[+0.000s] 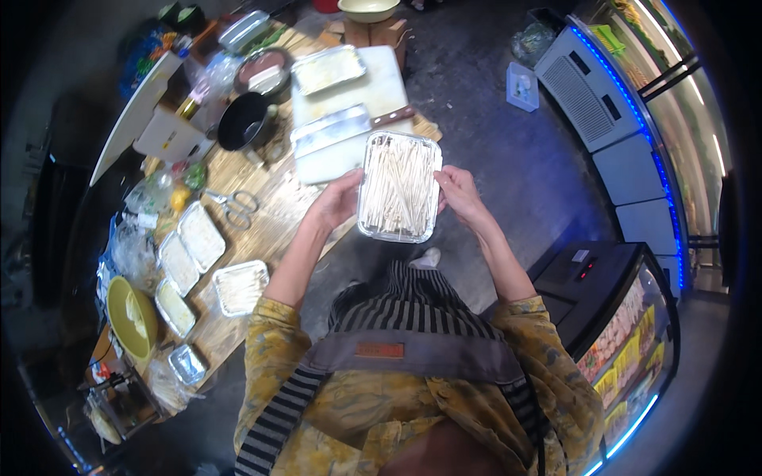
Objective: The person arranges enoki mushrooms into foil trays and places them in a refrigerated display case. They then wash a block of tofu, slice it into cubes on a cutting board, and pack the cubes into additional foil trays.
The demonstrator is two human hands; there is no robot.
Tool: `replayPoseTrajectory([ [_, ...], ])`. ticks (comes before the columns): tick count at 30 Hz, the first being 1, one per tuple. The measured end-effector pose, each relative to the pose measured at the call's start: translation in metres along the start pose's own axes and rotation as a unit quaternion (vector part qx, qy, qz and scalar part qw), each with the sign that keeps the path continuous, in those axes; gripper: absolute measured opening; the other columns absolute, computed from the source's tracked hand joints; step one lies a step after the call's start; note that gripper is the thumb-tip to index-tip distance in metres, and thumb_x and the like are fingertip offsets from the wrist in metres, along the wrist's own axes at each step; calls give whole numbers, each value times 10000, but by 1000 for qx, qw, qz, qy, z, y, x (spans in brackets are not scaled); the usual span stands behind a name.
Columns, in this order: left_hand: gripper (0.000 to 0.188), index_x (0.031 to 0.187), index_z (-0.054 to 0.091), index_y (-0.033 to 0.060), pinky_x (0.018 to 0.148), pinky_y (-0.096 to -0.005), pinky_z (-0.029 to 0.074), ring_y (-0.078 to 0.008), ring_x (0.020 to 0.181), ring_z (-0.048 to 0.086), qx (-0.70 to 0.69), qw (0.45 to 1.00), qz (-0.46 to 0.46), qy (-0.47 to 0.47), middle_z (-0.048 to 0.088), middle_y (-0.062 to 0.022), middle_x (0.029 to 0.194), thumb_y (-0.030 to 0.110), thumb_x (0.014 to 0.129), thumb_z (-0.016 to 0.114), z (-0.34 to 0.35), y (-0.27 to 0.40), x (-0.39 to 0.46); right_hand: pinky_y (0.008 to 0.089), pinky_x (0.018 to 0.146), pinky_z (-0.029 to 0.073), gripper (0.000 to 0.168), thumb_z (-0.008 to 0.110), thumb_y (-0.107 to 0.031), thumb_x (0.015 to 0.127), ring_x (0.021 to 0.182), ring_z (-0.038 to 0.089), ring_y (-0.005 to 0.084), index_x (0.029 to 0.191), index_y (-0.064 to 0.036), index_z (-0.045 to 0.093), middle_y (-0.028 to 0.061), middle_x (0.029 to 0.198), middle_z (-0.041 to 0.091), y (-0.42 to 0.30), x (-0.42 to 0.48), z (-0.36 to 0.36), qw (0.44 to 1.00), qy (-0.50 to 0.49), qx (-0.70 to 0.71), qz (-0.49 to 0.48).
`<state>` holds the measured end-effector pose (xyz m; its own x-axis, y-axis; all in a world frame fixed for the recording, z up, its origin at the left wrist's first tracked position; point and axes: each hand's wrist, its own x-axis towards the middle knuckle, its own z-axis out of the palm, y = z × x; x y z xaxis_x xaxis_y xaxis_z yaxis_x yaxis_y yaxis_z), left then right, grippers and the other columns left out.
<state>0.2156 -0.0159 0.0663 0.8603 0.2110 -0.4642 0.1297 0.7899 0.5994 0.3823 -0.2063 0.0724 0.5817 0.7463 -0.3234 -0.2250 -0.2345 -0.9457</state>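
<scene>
A foil tray of pale enoki mushrooms is held up in front of me, past the edge of the wooden table. My left hand grips its left side, and my right hand has hold of the right rim. Just beyond the tray, a cleaver with a brown handle lies across a white cutting board. Another foil tray with pale contents rests at the board's far end. The thumbs show at the rim; most other fingers are hidden.
On the table's left are scissors, a black pot, a yellow bowl, plastic bags and several foil trays. To my right stand a dark display case and a lit refrigerated shelf unit. A white bin sits on the floor.
</scene>
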Motion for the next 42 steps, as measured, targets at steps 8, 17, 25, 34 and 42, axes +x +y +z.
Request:
replayPoseTrajectory([
  [8,458,1212,485,22,939,-399,419,-229,1044,558,-19,997,20,-65,578,-117,1153,326,874,541,161,-16,90,210,459,380,244,539,-187,896,540,482,40,745,3,568,-12,617,540,-62,20,-165,992,72,-20,-103],
  [17,530,1293,373,-29,962,-403,405,-282,1139,500,-4,989,-73,-130,483,-173,1266,328,915,479,291,-51,218,212,502,369,212,611,-195,853,613,454,17,779,1,578,-27,644,539,-77,38,-303,966,187,-3,-177],
  [25,516,1278,399,-18,941,-423,440,-289,1091,541,27,978,-97,-185,525,-169,1209,295,889,531,380,-56,375,471,717,463,593,590,-479,792,786,612,418,1063,34,466,260,812,616,-123,74,-420,896,252,-335,-148],
  [34,563,1303,353,-29,958,-410,425,-294,1121,518,42,943,-136,-301,491,-172,1248,220,855,585,529,-55,554,479,634,483,706,566,-487,801,693,612,432,1136,108,390,277,746,609,-180,133,-582,810,381,-440,-72],
  [42,589,1329,325,6,978,-400,398,-280,1160,487,55,919,-136,-366,450,-153,1305,408,915,440,669,-47,710,443,562,460,290,471,-243,898,622,593,387,1025,8,544,220,646,579,-226,205,-791,803,399,-407,-173],
])
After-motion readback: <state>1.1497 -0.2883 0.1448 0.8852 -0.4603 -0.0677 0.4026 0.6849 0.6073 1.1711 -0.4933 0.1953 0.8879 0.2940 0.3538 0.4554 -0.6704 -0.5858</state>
